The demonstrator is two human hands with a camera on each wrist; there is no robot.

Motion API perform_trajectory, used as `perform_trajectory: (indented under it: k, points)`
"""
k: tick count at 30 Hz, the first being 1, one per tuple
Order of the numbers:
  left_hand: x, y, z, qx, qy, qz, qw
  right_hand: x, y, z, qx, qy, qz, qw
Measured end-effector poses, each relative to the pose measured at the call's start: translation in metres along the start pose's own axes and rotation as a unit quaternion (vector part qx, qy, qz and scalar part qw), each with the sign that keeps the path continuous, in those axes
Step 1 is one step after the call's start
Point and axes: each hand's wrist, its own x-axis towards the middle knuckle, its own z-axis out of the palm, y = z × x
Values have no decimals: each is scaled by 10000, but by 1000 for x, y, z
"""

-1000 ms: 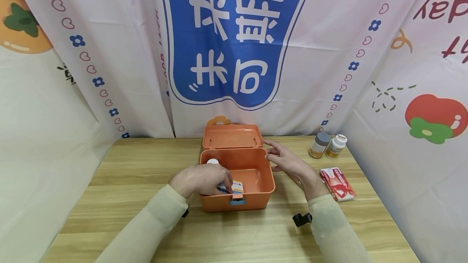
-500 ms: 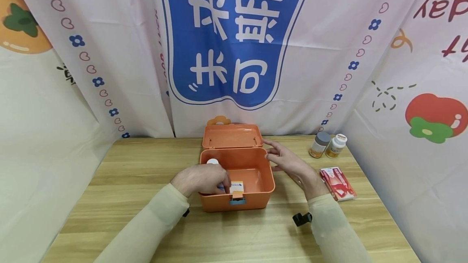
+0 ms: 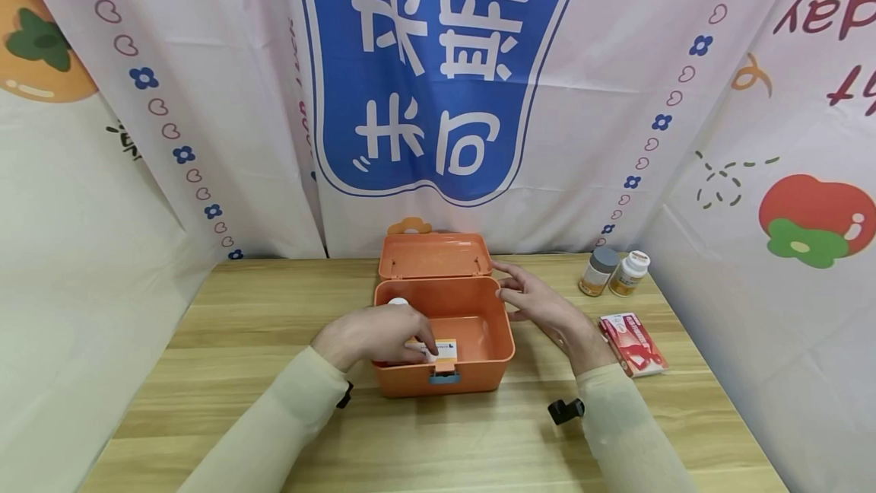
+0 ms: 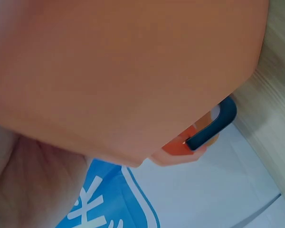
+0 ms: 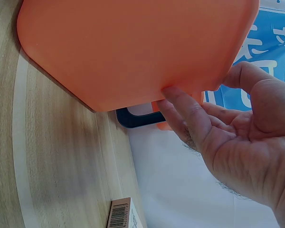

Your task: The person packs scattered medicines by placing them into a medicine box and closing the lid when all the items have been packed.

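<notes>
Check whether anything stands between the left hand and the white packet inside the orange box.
Nothing visible blocks it: the orange box's lid is open, and the left hand's fingers are right at the white packet. The white cap sits beyond the hand, off that path.

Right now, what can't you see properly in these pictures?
Head view: the left hand covers part of the little box; its writing is too small to read.
Head view: that hand hides what's below the white top.
Left wrist view: the orange box hides the rest of that hand.
Right wrist view: the bottom edge cuts off the packet.
</notes>
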Motion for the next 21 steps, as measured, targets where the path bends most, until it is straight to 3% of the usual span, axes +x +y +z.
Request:
perform_trajectory:
  k: [12,21]
  points:
    - [-11,-5,-11,123,707,408,9966,0,0,1,-8,14,2,10000]
    - [-24,-15,-18,-7,1240,408,9914,0,0,1,26,-25,-64,10000]
